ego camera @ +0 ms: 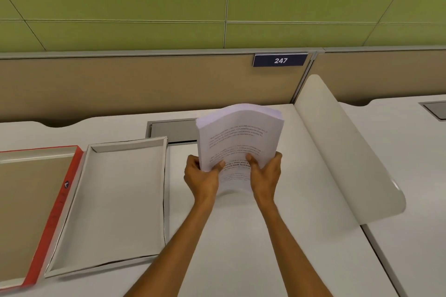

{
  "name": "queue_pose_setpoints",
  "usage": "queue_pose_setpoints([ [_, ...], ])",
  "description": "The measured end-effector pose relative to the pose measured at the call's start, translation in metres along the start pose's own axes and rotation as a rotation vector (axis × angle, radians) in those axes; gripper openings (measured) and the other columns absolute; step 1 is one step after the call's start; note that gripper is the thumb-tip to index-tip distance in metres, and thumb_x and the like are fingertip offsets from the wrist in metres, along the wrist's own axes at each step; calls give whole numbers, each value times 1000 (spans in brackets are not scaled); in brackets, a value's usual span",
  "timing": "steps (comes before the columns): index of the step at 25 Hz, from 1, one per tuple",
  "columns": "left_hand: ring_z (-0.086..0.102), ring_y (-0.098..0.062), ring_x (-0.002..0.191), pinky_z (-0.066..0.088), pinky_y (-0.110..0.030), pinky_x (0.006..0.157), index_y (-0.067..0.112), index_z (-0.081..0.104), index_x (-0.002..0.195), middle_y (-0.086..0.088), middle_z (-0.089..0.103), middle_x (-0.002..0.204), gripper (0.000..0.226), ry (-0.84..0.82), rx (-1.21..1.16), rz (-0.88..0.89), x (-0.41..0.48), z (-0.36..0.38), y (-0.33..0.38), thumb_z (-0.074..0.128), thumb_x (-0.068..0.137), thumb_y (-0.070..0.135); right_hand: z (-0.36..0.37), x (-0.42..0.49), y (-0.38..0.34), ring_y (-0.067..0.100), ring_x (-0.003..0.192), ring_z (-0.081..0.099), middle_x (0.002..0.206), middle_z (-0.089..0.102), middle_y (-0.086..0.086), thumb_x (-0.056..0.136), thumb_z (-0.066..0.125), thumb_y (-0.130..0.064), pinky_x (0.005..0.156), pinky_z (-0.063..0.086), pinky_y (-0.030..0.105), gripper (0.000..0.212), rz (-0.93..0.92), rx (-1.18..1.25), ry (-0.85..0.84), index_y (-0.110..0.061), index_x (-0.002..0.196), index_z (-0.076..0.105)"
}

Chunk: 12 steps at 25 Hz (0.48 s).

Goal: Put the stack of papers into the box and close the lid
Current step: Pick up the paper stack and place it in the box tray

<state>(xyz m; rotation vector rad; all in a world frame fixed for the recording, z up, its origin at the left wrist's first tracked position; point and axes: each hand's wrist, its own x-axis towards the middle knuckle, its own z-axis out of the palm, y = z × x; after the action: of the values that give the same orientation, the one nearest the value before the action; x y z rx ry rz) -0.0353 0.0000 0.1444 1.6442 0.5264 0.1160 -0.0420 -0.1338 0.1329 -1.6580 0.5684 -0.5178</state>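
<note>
**Thick Paper Stack Held Upright, Box Waiting to the Left**

Held near-vertical above the table (277, 236): stack of papers (237, 135), lower edge pinched from 2 sides. Left hand (201, 178) and right hand (265, 171) each closed on the stack, thumbs across the printed top sheet. Likely heavy for its size, floppy, sheets prone to sliding and fanning; top already bowing. Best supported underneath, edges squared. Open white box (115, 200) empty, well to the left; red-edged lid (36, 212) just beside it.
</note>
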Motion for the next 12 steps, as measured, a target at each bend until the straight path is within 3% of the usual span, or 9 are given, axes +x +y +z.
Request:
queue_pose_setpoints([
  [5, 62, -20, 79, 53, -24, 76, 11, 51, 96, 4, 60, 87, 43, -17, -61, 109, -13, -4, -4, 86, 70, 14, -9, -15, 6, 9, 96, 61, 104, 58, -9, 80, 77, -15, 67, 56, 12, 49, -16, 135, 30, -24, 112, 41],
  [12, 61, -19, 78, 58, -42, 84, 11, 51, 95, 6, 59, 84, 42, -21, -59, 70, -19, -5, -26, 85, 70, 11, -16, -24, 32, 15, 100, 62, 105, 59, -8, 79, 79, -19, 72, 58, 22, 49, -8, 98, -13, -27, 109, 41],
])
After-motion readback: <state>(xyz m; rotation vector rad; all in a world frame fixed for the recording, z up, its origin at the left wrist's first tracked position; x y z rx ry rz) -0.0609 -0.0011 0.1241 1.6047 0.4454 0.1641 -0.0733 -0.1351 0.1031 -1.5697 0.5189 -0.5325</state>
